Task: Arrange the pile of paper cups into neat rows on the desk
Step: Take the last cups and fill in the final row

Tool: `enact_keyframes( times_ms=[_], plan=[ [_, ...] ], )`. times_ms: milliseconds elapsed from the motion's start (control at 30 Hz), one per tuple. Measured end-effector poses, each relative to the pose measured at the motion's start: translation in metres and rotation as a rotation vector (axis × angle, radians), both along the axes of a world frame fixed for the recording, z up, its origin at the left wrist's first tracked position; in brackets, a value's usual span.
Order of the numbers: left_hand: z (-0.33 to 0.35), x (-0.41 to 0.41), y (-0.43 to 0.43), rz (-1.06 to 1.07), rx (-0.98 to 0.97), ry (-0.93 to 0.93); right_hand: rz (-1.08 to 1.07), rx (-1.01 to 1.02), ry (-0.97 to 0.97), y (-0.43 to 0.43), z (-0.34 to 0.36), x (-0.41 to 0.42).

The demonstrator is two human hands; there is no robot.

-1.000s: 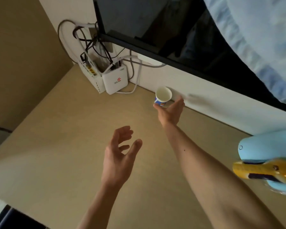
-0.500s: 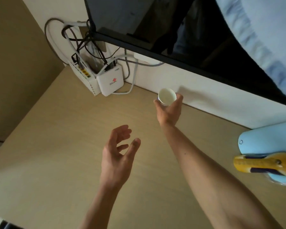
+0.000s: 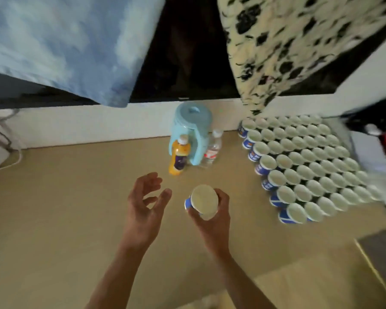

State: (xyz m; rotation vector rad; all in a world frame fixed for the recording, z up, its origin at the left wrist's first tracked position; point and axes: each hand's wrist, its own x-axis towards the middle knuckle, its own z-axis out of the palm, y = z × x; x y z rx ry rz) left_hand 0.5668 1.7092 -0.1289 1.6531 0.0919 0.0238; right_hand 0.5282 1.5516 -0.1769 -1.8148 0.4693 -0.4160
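My right hand grips a white paper cup with a blue band, upright, above the middle of the beige desk. Just left of it my left hand hovers with loosely curled fingers and holds nothing. At the right of the desk several rows of the same paper cups stand upright, mouths up, packed side by side from the wall toward me. The frame is blurred by motion.
A light blue dispenser stands by the wall, with an orange juice bottle and a clear water bottle in front of it. Blue cloth and patterned cloth hang above. Cables lie at far left.
My view has swung right, from the router corner to the cup rows. My right hand has drawn the cup back from the wall toward me, close beside my left hand.
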Motion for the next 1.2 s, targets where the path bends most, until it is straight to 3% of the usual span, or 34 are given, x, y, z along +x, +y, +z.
enact_keyframes(
  times_ms=[267,567,833,1200],
  plan=[
    [-0.002,-0.082,-0.212,-0.284,0.018,-0.010,-0.243,-0.078,-0.056,-0.216,0.021,-0.118],
    [-0.017,-0.105,-0.286,-0.412,0.122,0.032,-0.290,-0.060,-0.014,-0.298,-0.013,-0.158],
    [-0.032,-0.119,-0.320,-0.307,0.135,0.099,-0.221,0.037,0.155,-0.333,-0.067,-0.161],
    [-0.049,-0.155,-0.363,-0.079,0.132,0.167,-0.021,-0.023,0.273,-0.378,-0.133,-0.145]
  ],
)
